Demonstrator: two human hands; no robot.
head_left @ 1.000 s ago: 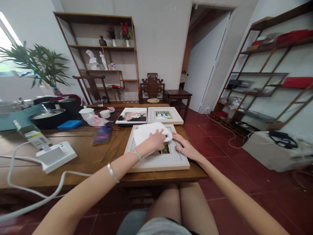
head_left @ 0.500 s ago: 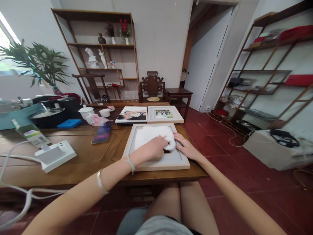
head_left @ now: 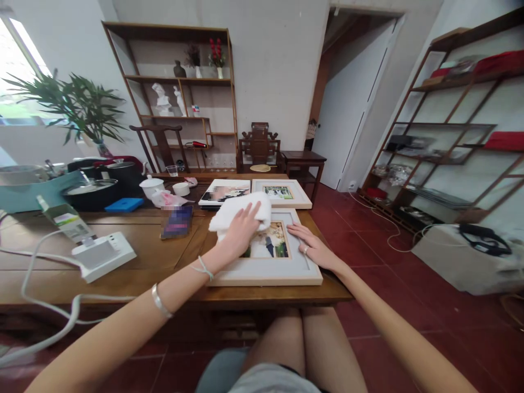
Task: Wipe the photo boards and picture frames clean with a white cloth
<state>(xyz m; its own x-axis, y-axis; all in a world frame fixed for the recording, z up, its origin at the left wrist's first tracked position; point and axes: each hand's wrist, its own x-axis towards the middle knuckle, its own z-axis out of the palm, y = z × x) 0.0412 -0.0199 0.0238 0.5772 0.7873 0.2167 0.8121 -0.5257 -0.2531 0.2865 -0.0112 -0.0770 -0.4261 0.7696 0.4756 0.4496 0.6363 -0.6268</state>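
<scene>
A light wooden picture frame (head_left: 262, 281) lies flat near the table's front edge, a small photo (head_left: 280, 238) in its pale mat. On the frame's upper left is a folded white towel (head_left: 239, 206), bunched and partly over the photo. My left hand (head_left: 242, 230) holds the towel from above, fingers spread over it. With fingers stretched out, my right hand (head_left: 313, 244) rests on the frame's right side, and a ring shows on one finger. Whatever the towel covers is hidden.
Behind lie a second framed photo (head_left: 303, 191) and a flat stack with a picture on top (head_left: 229, 187). To the left are a purple packet (head_left: 178, 222), a blue box (head_left: 124, 204), a white lidded pot (head_left: 151, 185) and a white power strip (head_left: 107, 256) with cables.
My left hand has swept the towel up and leftward, uncovering most of the photo. My right hand stays at the frame's right side. The view has shifted slightly.
</scene>
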